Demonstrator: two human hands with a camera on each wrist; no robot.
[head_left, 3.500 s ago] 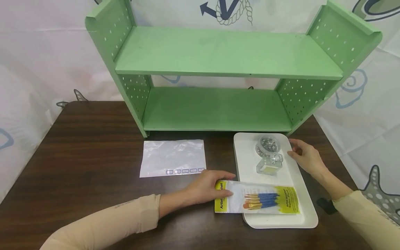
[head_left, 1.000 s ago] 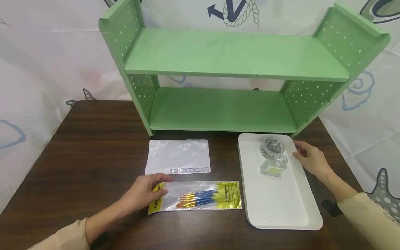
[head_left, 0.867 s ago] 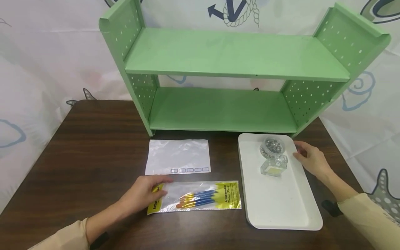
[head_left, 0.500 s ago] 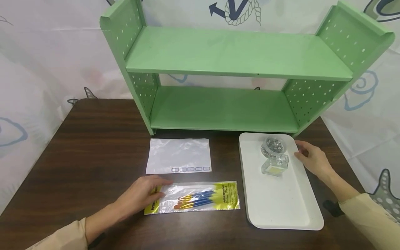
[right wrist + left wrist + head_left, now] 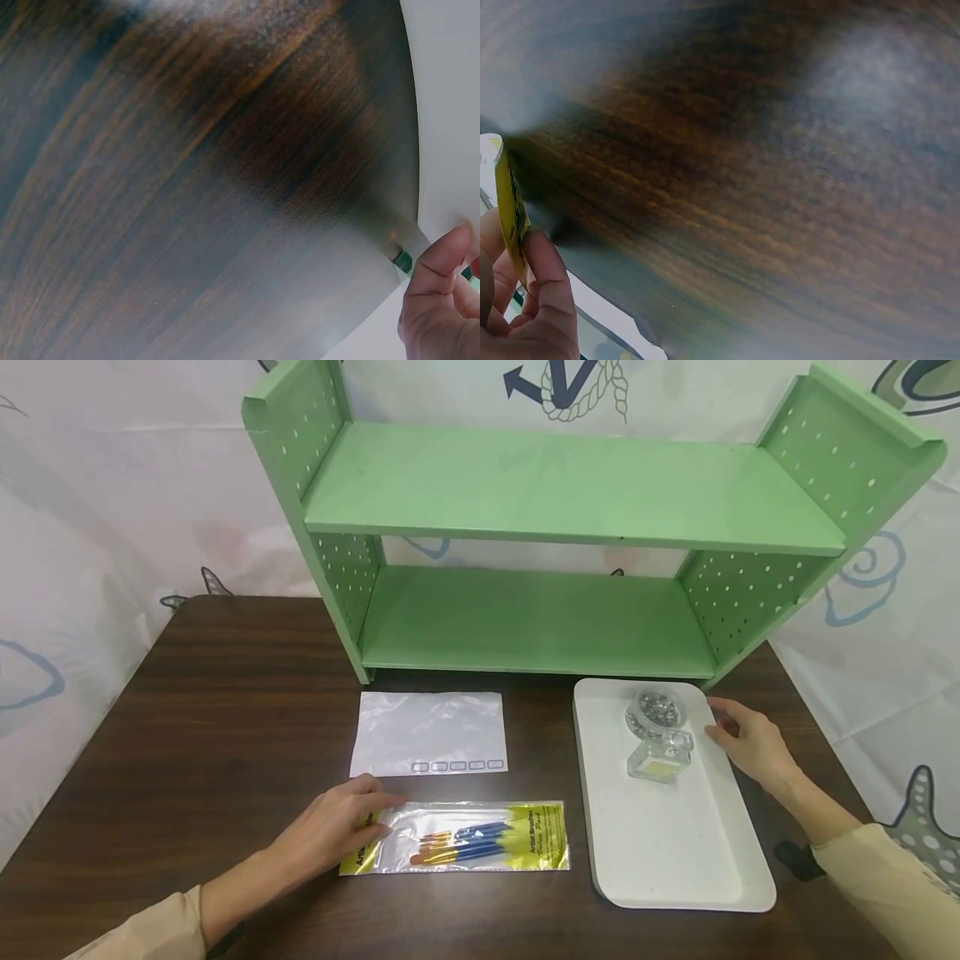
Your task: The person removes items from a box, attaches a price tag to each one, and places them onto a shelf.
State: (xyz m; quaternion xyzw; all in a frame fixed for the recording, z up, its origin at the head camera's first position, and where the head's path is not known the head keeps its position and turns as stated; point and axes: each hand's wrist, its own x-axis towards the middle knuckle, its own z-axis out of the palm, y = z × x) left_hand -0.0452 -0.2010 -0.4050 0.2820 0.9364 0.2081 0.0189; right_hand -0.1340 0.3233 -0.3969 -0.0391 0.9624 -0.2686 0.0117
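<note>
In the head view my left hand [image 5: 329,827] pinches the yellow left end of a clear pack of artist brushes [image 5: 480,843]. The left wrist view shows the pack's yellow edge [image 5: 511,214] between thumb and fingers. Several blue-handled brushes lie inside the pack, which is low over or on the dark table, left of a white tray [image 5: 678,852]. At the tray's far right side, my right hand [image 5: 753,747] holds the rim with thumb and fingers. On the tray sit a round clear container of silvery bits [image 5: 657,710] and a small clear glass bottle [image 5: 662,757].
A white plastic sheet or bag [image 5: 430,733] with a row of small printed boxes lies behind the brush pack. A green two-tier shelf [image 5: 540,618] stands at the back of the brown wooden table [image 5: 202,718]. A patterned white cloth [image 5: 112,510] hangs behind.
My left hand has carried the brush pack leftward off the tray, then a little further left and down in the last second. The right hand has stayed at the tray rim.
</note>
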